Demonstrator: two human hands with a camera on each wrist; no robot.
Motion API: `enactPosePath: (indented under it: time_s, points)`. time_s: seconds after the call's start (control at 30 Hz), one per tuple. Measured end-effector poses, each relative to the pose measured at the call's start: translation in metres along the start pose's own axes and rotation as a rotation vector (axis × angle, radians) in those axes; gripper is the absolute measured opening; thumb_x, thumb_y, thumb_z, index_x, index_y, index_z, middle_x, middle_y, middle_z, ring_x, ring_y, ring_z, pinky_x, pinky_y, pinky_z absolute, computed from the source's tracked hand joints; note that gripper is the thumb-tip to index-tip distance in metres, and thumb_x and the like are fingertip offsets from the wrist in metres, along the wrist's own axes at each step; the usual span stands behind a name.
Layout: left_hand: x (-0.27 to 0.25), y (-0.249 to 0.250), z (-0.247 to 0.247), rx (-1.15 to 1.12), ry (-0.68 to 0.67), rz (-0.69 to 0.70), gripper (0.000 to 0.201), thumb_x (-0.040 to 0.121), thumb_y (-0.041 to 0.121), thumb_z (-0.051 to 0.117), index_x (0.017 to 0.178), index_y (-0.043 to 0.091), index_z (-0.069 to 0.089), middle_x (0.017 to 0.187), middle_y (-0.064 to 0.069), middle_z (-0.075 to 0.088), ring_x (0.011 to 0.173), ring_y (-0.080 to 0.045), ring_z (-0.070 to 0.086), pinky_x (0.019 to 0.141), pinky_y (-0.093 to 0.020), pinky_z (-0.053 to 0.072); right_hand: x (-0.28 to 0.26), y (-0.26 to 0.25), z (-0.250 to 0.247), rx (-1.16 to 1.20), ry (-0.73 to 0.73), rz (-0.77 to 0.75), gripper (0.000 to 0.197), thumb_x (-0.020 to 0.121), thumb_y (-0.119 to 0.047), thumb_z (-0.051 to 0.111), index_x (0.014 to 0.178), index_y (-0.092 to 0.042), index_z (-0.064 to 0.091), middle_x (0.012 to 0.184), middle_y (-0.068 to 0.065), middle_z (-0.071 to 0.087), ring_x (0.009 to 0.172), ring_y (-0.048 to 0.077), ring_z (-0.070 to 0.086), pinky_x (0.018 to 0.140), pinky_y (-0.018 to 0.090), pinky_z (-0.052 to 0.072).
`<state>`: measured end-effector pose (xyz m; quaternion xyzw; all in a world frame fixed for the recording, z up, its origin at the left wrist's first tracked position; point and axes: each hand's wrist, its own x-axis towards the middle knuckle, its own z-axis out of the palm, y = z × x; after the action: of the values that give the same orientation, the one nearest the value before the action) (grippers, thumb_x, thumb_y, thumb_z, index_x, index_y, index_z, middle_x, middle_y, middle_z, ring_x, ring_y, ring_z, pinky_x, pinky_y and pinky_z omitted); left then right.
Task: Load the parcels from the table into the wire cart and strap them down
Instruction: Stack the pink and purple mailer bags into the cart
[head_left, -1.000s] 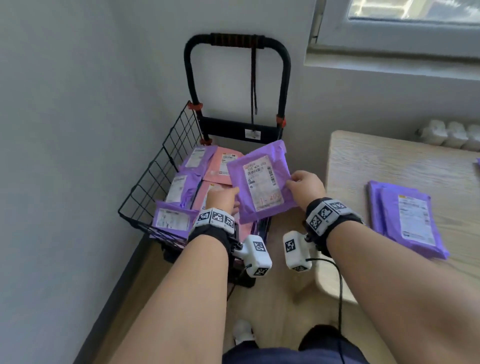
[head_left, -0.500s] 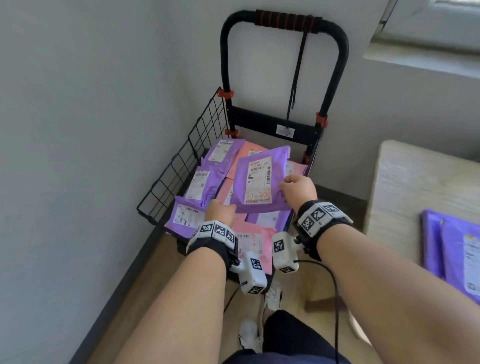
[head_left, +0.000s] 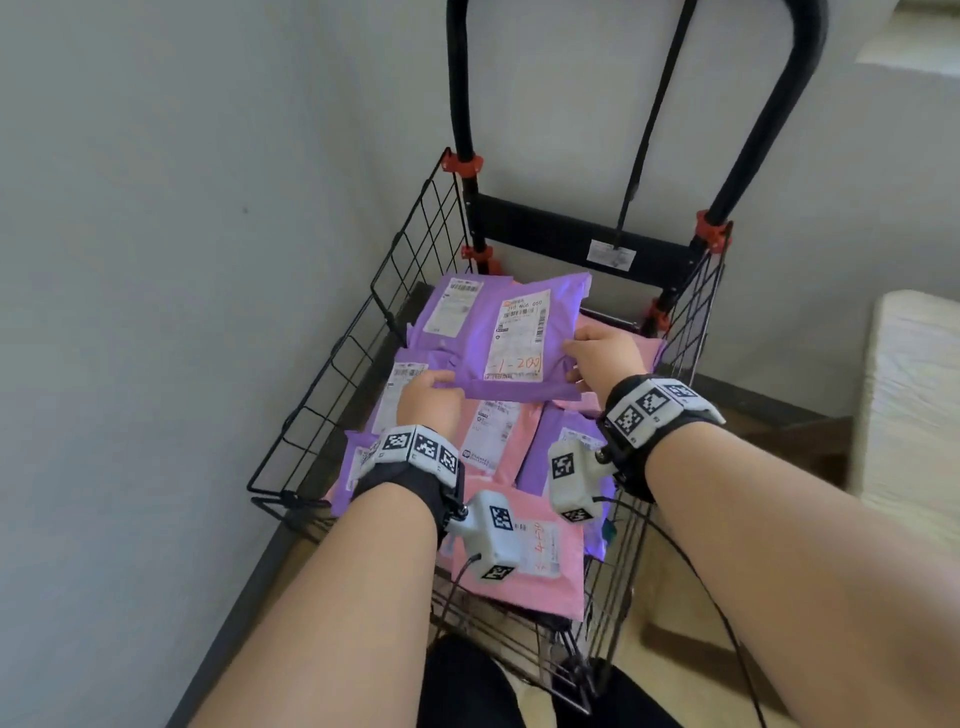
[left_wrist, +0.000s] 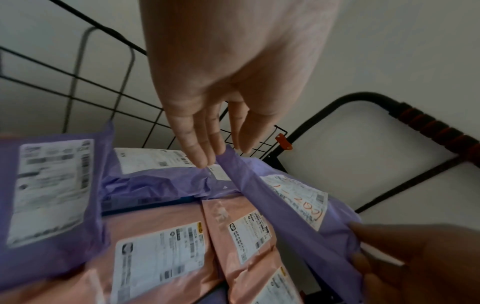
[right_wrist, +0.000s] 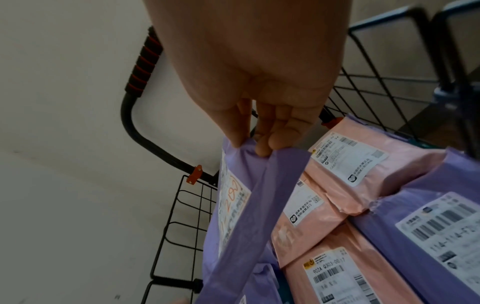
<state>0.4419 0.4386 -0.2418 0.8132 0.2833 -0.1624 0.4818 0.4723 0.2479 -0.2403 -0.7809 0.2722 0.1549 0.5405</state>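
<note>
A purple parcel (head_left: 485, 345) with a white label and orange writing is held low over the pile in the black wire cart (head_left: 332, 374), toward its back. My left hand (head_left: 428, 397) pinches its near left corner; in the left wrist view the fingers (left_wrist: 197, 152) and thumb close on that corner of the parcel (left_wrist: 280, 205). My right hand (head_left: 597, 358) pinches the right edge, seen between thumb and fingers (right_wrist: 262, 148) in the right wrist view, where the parcel (right_wrist: 249, 205) hangs down. A black strap (head_left: 644, 130) hangs from the cart handle.
Several pink parcels (head_left: 524, 561) and purple parcels (head_left: 452, 312) fill the cart floor. A grey wall runs close along the left. The light wooden table (head_left: 914, 395) edge stands to the right of the cart. Wrist-camera cables hang under my arms.
Both hands carried the purple parcel forward and down from above the cart's front to just over the pile near the back. The view has closed in on the cart.
</note>
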Motion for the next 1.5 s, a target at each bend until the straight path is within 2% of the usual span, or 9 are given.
enactPosePath:
  time_s: [0.27, 0.43, 0.6, 0.73, 0.8, 0.93, 1.07, 1.2, 1.5]
  points:
    - [0.078, 0.002, -0.008, 0.322, 0.02, 0.13, 0.036, 0.092, 0.008, 0.046, 0.127, 0.013, 0.056, 0.128, -0.01, 0.056, 0.109, -0.03, 0.058, 0.084, -0.03, 0.046, 0.058, -0.017, 0.058, 0.083, 0.059, 0.044, 0.029, 0.094, -0.007, 0.051, 0.066, -0.016, 0.051, 0.061, 0.005, 0.052, 0.049, 0.016, 0.051, 0.041, 0.019, 0.043]
    - [0.115, -0.009, -0.014, 0.497, -0.05, 0.207, 0.039, 0.091, 0.009, 0.044, 0.129, 0.012, 0.052, 0.129, -0.015, 0.048, 0.111, -0.033, 0.055, 0.091, -0.039, 0.048, 0.086, -0.024, 0.102, 0.11, 0.084, 0.078, 0.029, 0.094, -0.004, 0.05, 0.067, -0.013, 0.053, 0.06, 0.006, 0.051, 0.049, 0.016, 0.049, 0.038, 0.016, 0.043]
    - [0.147, -0.03, -0.018, 0.675, -0.151, 0.165, 0.036, 0.091, 0.011, 0.047, 0.126, 0.01, 0.055, 0.131, -0.015, 0.047, 0.114, -0.033, 0.054, 0.094, -0.037, 0.045, 0.109, -0.019, 0.134, 0.032, 0.109, 0.142, 0.019, 0.092, -0.002, 0.049, 0.082, -0.011, 0.061, 0.067, 0.009, 0.06, 0.062, 0.024, 0.061, 0.07, 0.038, 0.056]
    - [0.163, -0.045, -0.015, 0.753, -0.201, 0.187, 0.037, 0.09, 0.015, 0.05, 0.127, 0.017, 0.053, 0.13, -0.014, 0.047, 0.116, -0.034, 0.052, 0.095, -0.038, 0.045, 0.12, -0.018, 0.145, -0.285, 0.132, 0.168, 0.056, 0.088, -0.003, 0.05, 0.141, -0.015, 0.039, 0.133, 0.015, 0.051, 0.103, 0.031, 0.062, 0.085, 0.038, 0.053]
    - [0.168, -0.05, -0.012, 0.759, -0.205, 0.213, 0.037, 0.089, 0.015, 0.052, 0.126, 0.021, 0.054, 0.128, -0.014, 0.047, 0.114, -0.033, 0.052, 0.094, -0.037, 0.045, 0.123, -0.021, 0.15, -0.434, 0.159, 0.096, 0.065, 0.086, 0.0, 0.051, 0.145, -0.019, 0.031, 0.146, 0.015, 0.031, 0.109, 0.033, 0.057, 0.081, 0.037, 0.053]
    - [0.175, -0.052, -0.008, 0.744, -0.187, 0.239, 0.033, 0.087, 0.014, 0.055, 0.12, 0.021, 0.054, 0.128, -0.012, 0.043, 0.119, -0.032, 0.046, 0.097, -0.037, 0.043, 0.131, -0.021, 0.164, -0.761, 0.19, -0.17, 0.064, 0.081, -0.003, 0.053, 0.141, -0.022, 0.042, 0.138, 0.013, 0.037, 0.126, 0.033, 0.036, 0.097, 0.043, 0.045]
    - [0.183, -0.06, -0.005, 0.774, -0.185, 0.265, 0.038, 0.082, 0.01, 0.059, 0.118, 0.02, 0.052, 0.131, -0.011, 0.04, 0.122, -0.032, 0.04, 0.096, -0.037, 0.043, 0.15, -0.019, 0.18, -0.956, 0.014, -0.221, 0.072, 0.085, -0.009, 0.055, 0.148, -0.034, 0.03, 0.158, 0.007, 0.015, 0.146, 0.031, 0.01, 0.119, 0.049, 0.016]
    - [0.185, -0.076, -0.006, 0.808, -0.177, 0.273, 0.048, 0.079, 0.015, 0.067, 0.122, 0.024, 0.049, 0.131, -0.008, 0.039, 0.122, -0.028, 0.039, 0.088, -0.035, 0.045, 0.16, -0.009, 0.19, -0.959, -0.184, -0.145, 0.075, 0.088, -0.007, 0.049, 0.15, -0.04, 0.021, 0.159, 0.005, 0.015, 0.144, 0.033, 0.018, 0.115, 0.048, 0.025]
    - [0.189, -0.086, 0.004, 0.91, -0.187, 0.259, 0.046, 0.085, 0.018, 0.063, 0.128, 0.024, 0.048, 0.144, -0.01, 0.031, 0.132, -0.032, 0.032, 0.092, -0.038, 0.047, 0.169, 0.012, 0.203, -1.078, -0.224, -0.105, 0.071, 0.087, -0.017, 0.057, 0.142, -0.051, 0.027, 0.149, 0.002, 0.023, 0.137, 0.032, 0.022, 0.101, 0.046, 0.043]
